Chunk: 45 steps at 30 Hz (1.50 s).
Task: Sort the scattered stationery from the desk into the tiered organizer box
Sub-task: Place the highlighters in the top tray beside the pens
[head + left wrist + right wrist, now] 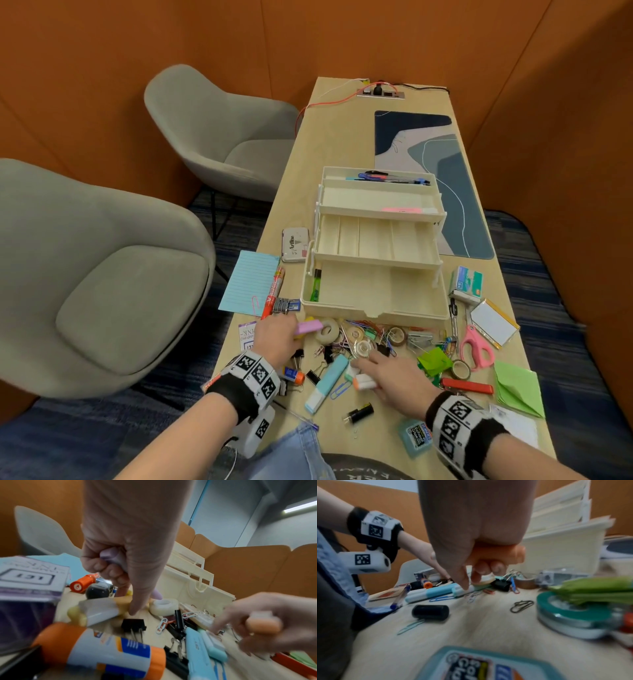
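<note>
The cream tiered organizer box (376,313) stands open mid-desk, with pens (387,178) in its top tier and a green highlighter (315,286) in the bottom one. My left hand (277,337) grips a lilac highlighter (109,557) just in front of the box, and one finger touches a yellow highlighter (97,610) lying on the desk. My right hand (380,371) holds an orange-capped highlighter (498,553) against its palm. Its fingertips (464,585) press on a small mint highlighter (462,591) among the clutter.
Binder clips (133,625), paper clips, tape rolls (327,330), a glue stick (293,373) and a long blue highlighter (327,383) crowd the near desk. Pink scissors (476,346), green paper (517,387) and a staples box (466,282) lie at right. Grey chairs (102,274) stand left of the desk.
</note>
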Available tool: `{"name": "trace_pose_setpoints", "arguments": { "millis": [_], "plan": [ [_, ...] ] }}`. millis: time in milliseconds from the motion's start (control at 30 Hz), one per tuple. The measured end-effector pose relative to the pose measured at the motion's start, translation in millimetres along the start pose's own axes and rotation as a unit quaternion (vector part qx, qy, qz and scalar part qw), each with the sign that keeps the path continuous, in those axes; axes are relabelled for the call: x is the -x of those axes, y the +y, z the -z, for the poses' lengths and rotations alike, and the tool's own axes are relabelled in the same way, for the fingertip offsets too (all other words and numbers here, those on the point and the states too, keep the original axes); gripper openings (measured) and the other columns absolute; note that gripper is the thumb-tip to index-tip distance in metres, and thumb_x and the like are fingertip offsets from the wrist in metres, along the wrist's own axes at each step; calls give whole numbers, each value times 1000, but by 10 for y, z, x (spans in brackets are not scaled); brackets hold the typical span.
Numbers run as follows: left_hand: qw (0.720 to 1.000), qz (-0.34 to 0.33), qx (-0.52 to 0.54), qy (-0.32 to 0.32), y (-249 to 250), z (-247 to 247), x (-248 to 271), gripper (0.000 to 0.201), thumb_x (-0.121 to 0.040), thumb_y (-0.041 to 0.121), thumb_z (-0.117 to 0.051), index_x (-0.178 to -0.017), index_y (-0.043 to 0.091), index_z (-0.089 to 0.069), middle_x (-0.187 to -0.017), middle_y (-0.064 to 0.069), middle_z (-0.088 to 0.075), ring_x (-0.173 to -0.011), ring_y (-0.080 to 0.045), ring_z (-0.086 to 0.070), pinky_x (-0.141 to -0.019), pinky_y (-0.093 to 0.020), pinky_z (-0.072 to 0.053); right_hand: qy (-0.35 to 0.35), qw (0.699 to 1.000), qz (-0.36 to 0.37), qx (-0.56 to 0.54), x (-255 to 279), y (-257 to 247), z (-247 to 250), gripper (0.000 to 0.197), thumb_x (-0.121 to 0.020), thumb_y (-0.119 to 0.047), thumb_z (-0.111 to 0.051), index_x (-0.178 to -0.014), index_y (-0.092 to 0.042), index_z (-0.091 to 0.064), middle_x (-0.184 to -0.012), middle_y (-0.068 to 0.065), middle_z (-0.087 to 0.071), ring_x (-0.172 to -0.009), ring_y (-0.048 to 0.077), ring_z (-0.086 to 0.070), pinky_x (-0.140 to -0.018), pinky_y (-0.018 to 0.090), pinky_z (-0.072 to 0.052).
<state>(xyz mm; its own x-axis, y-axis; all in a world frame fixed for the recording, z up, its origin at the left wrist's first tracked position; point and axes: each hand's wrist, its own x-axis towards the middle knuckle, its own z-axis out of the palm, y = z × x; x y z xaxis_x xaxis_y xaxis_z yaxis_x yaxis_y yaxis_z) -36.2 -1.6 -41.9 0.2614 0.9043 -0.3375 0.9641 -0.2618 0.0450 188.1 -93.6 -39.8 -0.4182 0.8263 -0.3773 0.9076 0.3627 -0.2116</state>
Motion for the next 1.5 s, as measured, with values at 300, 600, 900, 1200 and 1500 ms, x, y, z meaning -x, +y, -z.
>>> {"name": "trace_pose_setpoints", "arguments": {
  "millis": [300,600,900,1200,1500],
  "plan": [
    [981,-96,157,55,-105,92,171,29,-85,45,-60,-98,20,-51,-90,5,-57,-74,-11,-49,-60,-23,-31,-1,995,21,99,-333,9,-123,37,-84,2,-51,-115,-15,-40,-119,15,-48,-69,32,-62,-48,36,-39],
    [896,-96,431,56,20,383,156,34,-77,42,-73,-71,22,-46,-64,6,-44,-55,-7,-39,-54,-19,-30,65,988,82,116,-181,32,37,25,-72,-45,-47,-87,-25,-47,-88,-5,-52,-49,8,-52,-33,22,-32],
    [849,-119,501,115,315,1165,-396,20,-78,37,-74,-78,28,-57,-66,9,-52,-57,-7,-49,-54,-20,-38,208,944,-38,-252,132,87,525,22,-91,-51,-49,-105,-34,-45,-89,-15,-60,-74,4,-55,-63,22,-43],
    [936,-117,276,185,434,1830,-1409,28,-76,43,-73,-90,19,-67,-75,2,-62,-71,-19,-57,-58,-28,-36,279,811,-148,-492,21,420,1201,19,-92,-34,-55,-91,-17,-60,-82,6,-66,-73,4,-63,-66,19,-43],
    [979,-144,121,81,420,1982,-1756,13,-77,26,-72,-89,21,-70,-80,0,-63,-74,-20,-56,-64,-25,-39,390,803,-180,-414,-472,1219,2283,20,-85,-36,-65,-87,-15,-65,-85,2,-66,-79,13,-58,-69,28,-44]
  ]
}}
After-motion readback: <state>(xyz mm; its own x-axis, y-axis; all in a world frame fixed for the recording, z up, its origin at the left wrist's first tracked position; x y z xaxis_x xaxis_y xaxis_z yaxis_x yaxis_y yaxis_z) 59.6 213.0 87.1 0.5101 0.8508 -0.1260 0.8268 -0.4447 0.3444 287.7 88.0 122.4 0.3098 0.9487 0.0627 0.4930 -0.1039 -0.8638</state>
